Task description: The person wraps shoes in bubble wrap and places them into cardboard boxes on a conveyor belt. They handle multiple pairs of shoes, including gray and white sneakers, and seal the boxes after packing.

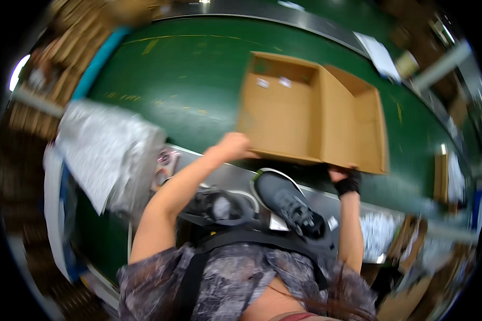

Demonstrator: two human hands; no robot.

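Green, the tabletop (187, 64) spreads beneath an open box (286, 120) toward its near edge, where a grey shoe (284, 195) shows; the left hand (234, 147) grips the box's near-left corner, the right hand (339, 174) its near side.

A green surface (187, 64) with scuffed yellow marks (194, 111) spreads across the middle, bordered on the far side by a grey metal rail (305, 22). At left, a crumpled grey plastic sheet (110, 155) hangs just beside a small pinkish packet (166, 163); farther off stand a blue strip (99, 61) and stacked cardboard (72, 45). A white sheet (377, 54) lies far right, while crumpled clear plastic (377, 232) sits near right, blurred
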